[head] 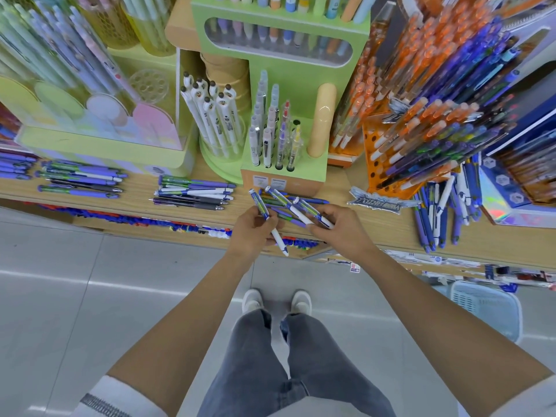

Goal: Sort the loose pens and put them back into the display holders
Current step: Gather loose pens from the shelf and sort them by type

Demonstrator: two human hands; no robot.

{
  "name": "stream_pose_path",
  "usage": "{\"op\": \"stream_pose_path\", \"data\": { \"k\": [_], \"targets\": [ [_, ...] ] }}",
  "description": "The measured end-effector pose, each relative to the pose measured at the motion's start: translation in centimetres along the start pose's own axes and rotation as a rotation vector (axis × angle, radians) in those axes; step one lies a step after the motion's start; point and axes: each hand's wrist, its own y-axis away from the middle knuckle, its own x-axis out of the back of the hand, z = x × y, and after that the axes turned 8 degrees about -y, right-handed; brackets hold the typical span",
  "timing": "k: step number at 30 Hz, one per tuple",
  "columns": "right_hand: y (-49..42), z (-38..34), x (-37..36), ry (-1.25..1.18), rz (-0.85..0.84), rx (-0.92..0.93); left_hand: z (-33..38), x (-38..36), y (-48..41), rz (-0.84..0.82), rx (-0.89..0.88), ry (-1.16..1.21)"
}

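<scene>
White pen [261, 207] in left fingers [268, 224], pens [296, 210] in right [319, 230]

The wooden shelf [376, 233] runs under the grip and out to both sides. A winged logo sign [382, 203] lies flat on it just right of the grip, and a holographic box [505, 206] sits farther right, well apart from the grip. Directly below the grip, grey jeans [255, 356] end in a pair of white shoes [252, 299] on the pale tiled floor [90, 296]. Below and well right of the grip, a light blue plastic basket [487, 308] rests on that floor, close to the base of the shelf unit.
</scene>
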Motion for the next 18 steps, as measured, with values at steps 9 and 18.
{"op": "stream_pose_path", "data": {
  "k": [9, 18],
  "targets": [
    [1.7, 0.0, -0.7, -0.185, -0.032, -0.078, 0.6, -0.3, 1.3, -0.038, -0.05, -0.042],
    [6.3, 0.4, -0.7, -0.392, -0.028, -0.042, 1.4, -3.8, 3.8, -0.102, -0.033, 0.022]
  ]
}}
